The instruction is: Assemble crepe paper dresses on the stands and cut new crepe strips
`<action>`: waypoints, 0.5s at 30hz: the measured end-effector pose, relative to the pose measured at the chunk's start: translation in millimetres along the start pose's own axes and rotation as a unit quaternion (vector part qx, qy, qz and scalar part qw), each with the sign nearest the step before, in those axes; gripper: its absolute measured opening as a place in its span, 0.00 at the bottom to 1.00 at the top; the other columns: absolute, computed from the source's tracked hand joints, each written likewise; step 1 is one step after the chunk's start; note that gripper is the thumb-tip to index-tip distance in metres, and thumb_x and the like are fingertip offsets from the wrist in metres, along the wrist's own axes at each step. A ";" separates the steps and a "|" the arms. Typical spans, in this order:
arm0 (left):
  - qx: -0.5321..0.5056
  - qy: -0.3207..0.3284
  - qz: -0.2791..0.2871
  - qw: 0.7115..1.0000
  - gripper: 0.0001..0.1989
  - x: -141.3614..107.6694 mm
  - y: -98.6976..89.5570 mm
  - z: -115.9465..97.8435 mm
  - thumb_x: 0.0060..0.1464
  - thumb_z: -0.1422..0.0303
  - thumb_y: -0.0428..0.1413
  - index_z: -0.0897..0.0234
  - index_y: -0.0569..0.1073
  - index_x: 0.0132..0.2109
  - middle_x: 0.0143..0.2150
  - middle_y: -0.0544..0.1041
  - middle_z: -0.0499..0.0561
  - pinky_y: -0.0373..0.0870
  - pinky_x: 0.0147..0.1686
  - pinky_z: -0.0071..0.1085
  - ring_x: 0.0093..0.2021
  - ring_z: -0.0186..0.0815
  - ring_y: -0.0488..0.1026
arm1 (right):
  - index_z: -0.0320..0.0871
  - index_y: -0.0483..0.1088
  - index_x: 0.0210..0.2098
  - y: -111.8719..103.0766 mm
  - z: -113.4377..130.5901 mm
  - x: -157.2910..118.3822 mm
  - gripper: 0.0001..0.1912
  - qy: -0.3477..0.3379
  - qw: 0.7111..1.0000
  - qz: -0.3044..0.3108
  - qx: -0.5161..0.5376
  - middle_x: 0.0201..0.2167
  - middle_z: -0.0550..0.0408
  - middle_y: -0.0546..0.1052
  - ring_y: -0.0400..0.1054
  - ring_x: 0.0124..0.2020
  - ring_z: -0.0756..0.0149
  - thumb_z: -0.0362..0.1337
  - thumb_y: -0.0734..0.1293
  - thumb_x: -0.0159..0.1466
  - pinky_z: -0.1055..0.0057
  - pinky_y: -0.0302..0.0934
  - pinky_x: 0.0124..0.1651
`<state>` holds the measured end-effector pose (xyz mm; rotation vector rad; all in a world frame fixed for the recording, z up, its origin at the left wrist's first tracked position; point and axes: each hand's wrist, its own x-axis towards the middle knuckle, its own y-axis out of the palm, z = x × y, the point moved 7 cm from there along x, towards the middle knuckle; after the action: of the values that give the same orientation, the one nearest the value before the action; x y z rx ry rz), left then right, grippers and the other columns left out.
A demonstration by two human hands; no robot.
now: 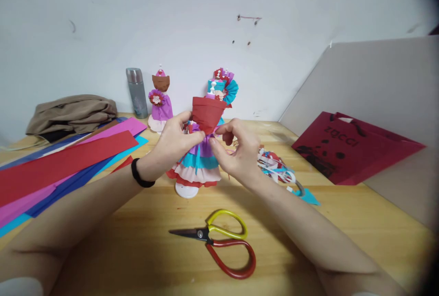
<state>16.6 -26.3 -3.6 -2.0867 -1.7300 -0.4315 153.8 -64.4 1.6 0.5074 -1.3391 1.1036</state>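
Head view: left hand (176,138) clamped on red-topped, ruffled paper-dress figure (208,112). Right hand (242,149) opposite left, at its waist; grip unclear.

1. There is one camera, worn on the person's head.
2. It looks forward and down, over the wooden table (137,245) to the pale wall (171,17) behind it.
3. The left arm (85,213) and right arm (295,216) come in from the bottom corners, so the camera sits above and between them.
4. The left hand (173,140) and right hand (240,152) are close by, near the middle of the view.
5. The scissors (208,234) lie nearer to the camera than the hands; the wall is farthest.
6. It sees wide, from the brown cloth (73,115) to the red bag (356,149).
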 end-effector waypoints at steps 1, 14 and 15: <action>0.000 0.000 -0.001 1.000 0.18 -0.2 -0.2 -0.2 0.43 0.72 0.58 0.70 0.75 0.44 0.41 0.79 0.53 0.70 0.40 0.32 0.40 0.38 0.74 | 0.44 0.66 0.30 -0.4 3.4 -0.9 0.04 -0.022 1.000 -0.009 -0.015 0.22 0.61 0.64 0.58 0.23 0.71 0.32 0.67 0.59 0.71 0.54 0.28; 0.020 0.021 -0.003 1.000 0.15 0.8 -1.9 -0.2 0.44 0.72 0.57 0.70 0.75 0.42 0.39 0.78 0.52 0.70 0.40 0.32 0.39 0.37 0.73 | 0.44 0.70 0.34 7.7 8.3 -8.8 0.04 -0.098 0.994 0.002 -0.058 0.23 0.57 0.69 0.64 0.25 0.67 0.30 0.64 0.63 0.68 0.57 0.28; 0.022 0.022 -0.004 0.999 0.15 0.6 -2.1 -0.5 0.44 0.72 0.57 0.70 0.75 0.42 0.39 0.79 0.52 0.70 0.40 0.32 0.38 0.37 0.73 | 0.44 0.70 0.34 7.9 8.0 -9.0 0.04 -0.099 0.993 0.003 -0.060 0.23 0.57 0.70 0.64 0.25 0.67 0.30 0.64 0.63 0.68 0.57 0.28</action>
<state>14.7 -25.7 -2.7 -2.0239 -1.7085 -0.4348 144.3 -70.6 -7.2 0.5348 -1.5700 0.9912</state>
